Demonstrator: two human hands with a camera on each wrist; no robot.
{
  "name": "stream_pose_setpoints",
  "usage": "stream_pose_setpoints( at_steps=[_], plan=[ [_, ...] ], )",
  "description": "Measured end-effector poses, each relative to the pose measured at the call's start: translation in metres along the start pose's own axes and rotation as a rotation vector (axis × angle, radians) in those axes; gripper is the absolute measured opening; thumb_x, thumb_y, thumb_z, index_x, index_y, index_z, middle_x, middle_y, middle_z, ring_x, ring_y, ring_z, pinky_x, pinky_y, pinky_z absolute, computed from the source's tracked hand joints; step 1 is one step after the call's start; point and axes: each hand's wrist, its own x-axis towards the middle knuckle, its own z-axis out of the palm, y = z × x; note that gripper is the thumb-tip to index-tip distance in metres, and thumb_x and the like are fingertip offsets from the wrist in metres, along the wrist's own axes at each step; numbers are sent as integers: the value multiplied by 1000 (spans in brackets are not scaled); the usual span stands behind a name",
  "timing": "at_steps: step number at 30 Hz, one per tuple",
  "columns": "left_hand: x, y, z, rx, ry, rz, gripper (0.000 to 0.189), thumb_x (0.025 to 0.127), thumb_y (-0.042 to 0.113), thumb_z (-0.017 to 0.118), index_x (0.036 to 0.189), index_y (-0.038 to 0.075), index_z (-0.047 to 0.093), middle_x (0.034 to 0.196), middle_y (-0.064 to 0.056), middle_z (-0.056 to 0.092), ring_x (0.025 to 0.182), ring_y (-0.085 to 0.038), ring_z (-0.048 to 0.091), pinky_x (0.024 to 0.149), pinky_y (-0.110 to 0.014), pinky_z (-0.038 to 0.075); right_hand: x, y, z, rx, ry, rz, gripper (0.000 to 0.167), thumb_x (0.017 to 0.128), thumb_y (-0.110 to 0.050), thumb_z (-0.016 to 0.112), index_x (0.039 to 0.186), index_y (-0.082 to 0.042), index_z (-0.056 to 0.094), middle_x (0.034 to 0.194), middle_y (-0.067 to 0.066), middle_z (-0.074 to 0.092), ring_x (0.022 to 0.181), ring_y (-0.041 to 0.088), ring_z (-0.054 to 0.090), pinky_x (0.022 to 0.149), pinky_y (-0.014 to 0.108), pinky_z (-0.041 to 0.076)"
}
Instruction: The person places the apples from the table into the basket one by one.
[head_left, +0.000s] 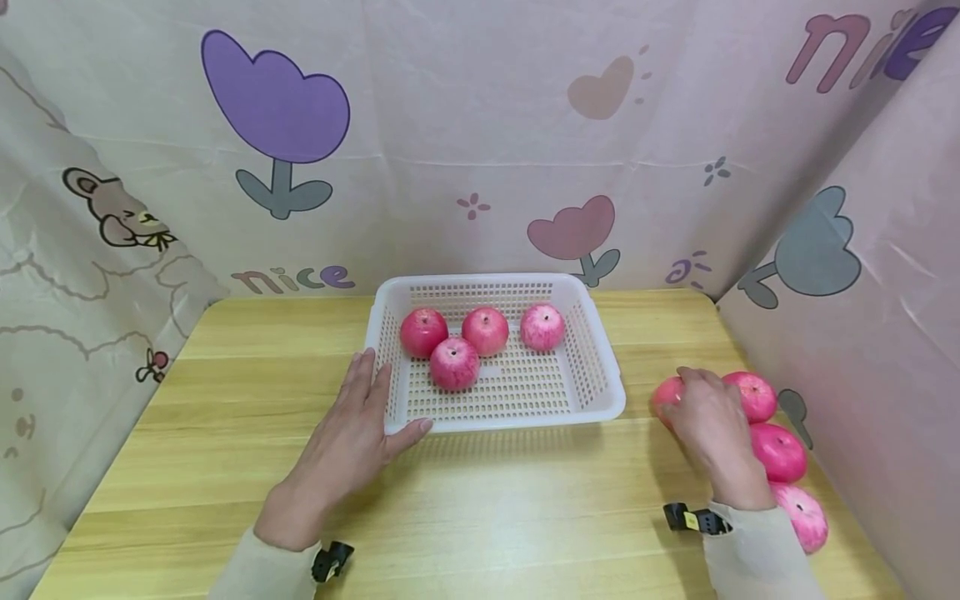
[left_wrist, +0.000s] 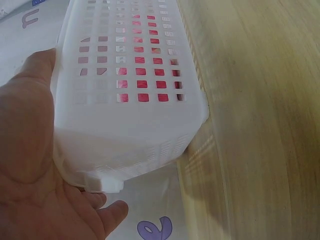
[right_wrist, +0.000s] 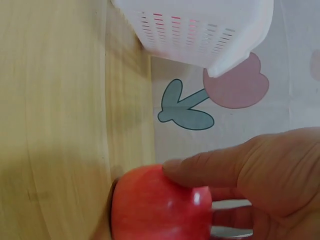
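Note:
A white perforated basket (head_left: pixel 495 423) stands mid-table with several red-pink apples inside, one apple (head_left: pixel 542 326) sitting apart toward its right end. My left hand (head_left: pixel 348 437) rests at the basket's near left corner, fingers fairly straight along the left rim and thumb along the front rim. In the left wrist view, this hand (left_wrist: pixel 30 150) spans the rim corner. Over on the right, my right hand (head_left: pixel 708 425) holds a red apple (right_wrist: pixel 155 205), thumb on one side and fingers round the other. The fingers are partly hidden behind that apple, which is close at the tabletop.
Right of my right hand, more apples line the table's right side: one at the back (head_left: pixel 752 397), a middle one (head_left: pixel 780 452) and a striped one (head_left: pixel 802 517) nearest me. Printed cloth (head_left: pixel 465 167) walls the back and sides of the wooden table (head_left: pixel 510 517).

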Motion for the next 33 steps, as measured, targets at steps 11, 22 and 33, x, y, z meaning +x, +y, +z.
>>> stream_pose_setpoints(
  at_steps=[11,22,33],
  plan=[
    [-1,0,-2,-5,-13,-13,116,94,82,50,165,-5,21,176,-25,2,163,-45,6,122,-64,31,19,-8,6,27,-44,-41,74,93,-27,73,151,11,45,153,39,42,134,62,39,111,77,36],
    [1,1,-1,-10,-8,-10,115,93,81,52,166,-3,22,176,-25,3,163,-45,6,121,-64,31,27,-10,6,16,-138,31,94,92,-41,72,161,7,30,154,45,34,134,65,43,106,79,40],
    [1,0,0,-7,-7,-13,114,93,79,56,166,-3,23,176,-25,4,163,-45,7,121,-64,32,33,2,7,76,-170,-15,102,88,-39,82,157,14,29,151,47,35,134,66,40,106,81,37]
  ],
)
